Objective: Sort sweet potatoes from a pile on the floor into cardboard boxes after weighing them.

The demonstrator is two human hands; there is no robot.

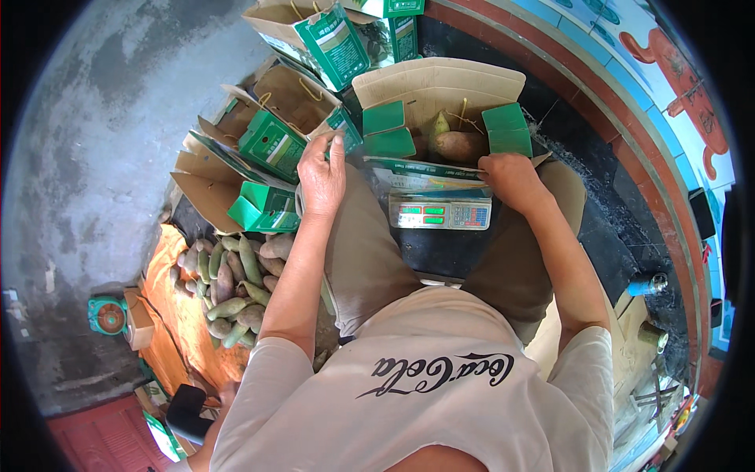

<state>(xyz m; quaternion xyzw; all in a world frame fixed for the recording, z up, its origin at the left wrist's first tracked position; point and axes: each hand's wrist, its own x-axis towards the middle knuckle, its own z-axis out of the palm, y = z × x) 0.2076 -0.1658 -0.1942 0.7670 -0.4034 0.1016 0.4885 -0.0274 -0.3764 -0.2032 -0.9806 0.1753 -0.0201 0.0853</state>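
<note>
An open cardboard carton (pixel 440 82) with green flaps stands in front of me, behind the display panel of a digital scale (pixel 440 212). Inside lie a large brown root-like vegetable (pixel 461 147) and a pointed green one (pixel 440 126). My right hand (pixel 511 179) grips the carton's near flap by its right end, fingers bent over the edge. To the left, my left hand (pixel 322 175) is raised above my knee, fingers curled and thumb up, in front of a green gift carton (pixel 344 128). Whatever its fingers may hold is hidden.
More open green cartons (pixel 271 146) with cord handles crowd the left and far side. A pile of long green and brown vegetables (pixel 232 287) lies on an orange sheet (pixel 177 315) at left. A blue can (pixel 647 284) stands at right. Another person's arm (pixel 216 417) shows lower left.
</note>
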